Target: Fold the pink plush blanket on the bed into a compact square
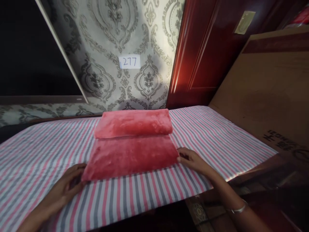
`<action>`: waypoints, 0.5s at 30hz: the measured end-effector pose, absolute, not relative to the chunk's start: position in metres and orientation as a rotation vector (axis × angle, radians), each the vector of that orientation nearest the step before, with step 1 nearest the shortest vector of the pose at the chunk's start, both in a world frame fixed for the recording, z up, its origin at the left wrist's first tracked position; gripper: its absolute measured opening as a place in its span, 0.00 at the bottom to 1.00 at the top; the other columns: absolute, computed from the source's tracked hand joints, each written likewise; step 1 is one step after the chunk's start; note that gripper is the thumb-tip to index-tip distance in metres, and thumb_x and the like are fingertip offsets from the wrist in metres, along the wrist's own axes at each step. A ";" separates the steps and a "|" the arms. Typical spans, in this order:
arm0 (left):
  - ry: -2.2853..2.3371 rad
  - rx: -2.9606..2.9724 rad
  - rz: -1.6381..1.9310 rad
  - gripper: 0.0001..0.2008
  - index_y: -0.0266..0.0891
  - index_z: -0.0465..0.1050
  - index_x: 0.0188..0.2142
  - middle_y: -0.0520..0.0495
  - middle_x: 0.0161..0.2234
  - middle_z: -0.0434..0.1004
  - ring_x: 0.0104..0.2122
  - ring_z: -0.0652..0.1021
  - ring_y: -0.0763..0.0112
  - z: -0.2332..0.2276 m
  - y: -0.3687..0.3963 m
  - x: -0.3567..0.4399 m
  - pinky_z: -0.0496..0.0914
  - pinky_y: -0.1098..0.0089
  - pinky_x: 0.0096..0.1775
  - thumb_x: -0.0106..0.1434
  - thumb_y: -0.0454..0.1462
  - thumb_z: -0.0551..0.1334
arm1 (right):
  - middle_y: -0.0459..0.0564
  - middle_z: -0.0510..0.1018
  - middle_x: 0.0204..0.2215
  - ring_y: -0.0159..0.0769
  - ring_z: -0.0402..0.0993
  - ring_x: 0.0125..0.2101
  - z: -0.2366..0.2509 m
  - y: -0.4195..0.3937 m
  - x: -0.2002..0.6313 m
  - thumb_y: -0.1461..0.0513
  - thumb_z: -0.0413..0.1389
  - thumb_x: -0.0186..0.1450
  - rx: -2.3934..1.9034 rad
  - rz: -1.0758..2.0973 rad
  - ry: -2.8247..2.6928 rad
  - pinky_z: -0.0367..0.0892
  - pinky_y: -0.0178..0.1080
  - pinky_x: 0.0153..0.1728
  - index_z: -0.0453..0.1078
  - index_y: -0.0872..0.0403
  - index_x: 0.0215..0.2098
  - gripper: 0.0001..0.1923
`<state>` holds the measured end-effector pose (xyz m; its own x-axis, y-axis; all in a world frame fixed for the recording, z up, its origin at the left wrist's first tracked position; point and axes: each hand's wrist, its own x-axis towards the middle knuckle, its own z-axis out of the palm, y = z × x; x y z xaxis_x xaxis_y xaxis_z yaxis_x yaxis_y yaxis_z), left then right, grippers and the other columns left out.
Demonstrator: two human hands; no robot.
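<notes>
Striped cloth in pink, grey and white covers the worktop (217, 135), patterned wallpaper behind with a paper label (129, 61) reading 277. Centre stage, the red plush blanket (131, 151) lies folded, long axis running left to right, its far part doubled over. Left hand (69, 187) pinches the near left corner; right hand (193, 160) rests fingers on the near right corner, grip not clear.

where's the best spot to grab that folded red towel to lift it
Probably the two near corners of the red towel, coming in from its left and right ends. It lies flat on the striped cloth, its far part folded over, and the left hand and right hand already rest at those corners.
</notes>
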<state>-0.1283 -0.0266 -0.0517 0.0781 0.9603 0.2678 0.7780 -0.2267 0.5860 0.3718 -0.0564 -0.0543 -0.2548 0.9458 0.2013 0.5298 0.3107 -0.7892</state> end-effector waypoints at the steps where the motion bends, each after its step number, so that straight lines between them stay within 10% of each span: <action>1: 1.751 1.986 0.881 0.24 0.52 0.81 0.32 0.49 0.42 0.84 0.42 0.81 0.53 -0.046 -0.024 -0.123 0.77 0.58 0.44 0.50 0.64 0.60 | 0.48 0.74 0.28 0.38 0.70 0.31 -0.052 -0.054 0.369 0.47 0.52 0.67 -1.340 0.789 -1.868 0.65 0.38 0.33 0.69 0.52 0.29 0.19; 15: 1.988 1.774 0.952 0.16 0.45 0.62 0.20 0.50 0.18 0.70 0.23 0.73 0.63 -0.054 -0.007 -0.075 0.64 0.67 0.28 0.53 0.53 0.53 | 0.50 0.81 0.28 0.45 0.77 0.30 -0.090 -0.056 0.345 0.42 0.54 0.61 -1.520 0.697 -1.552 0.71 0.43 0.33 0.73 0.50 0.31 0.21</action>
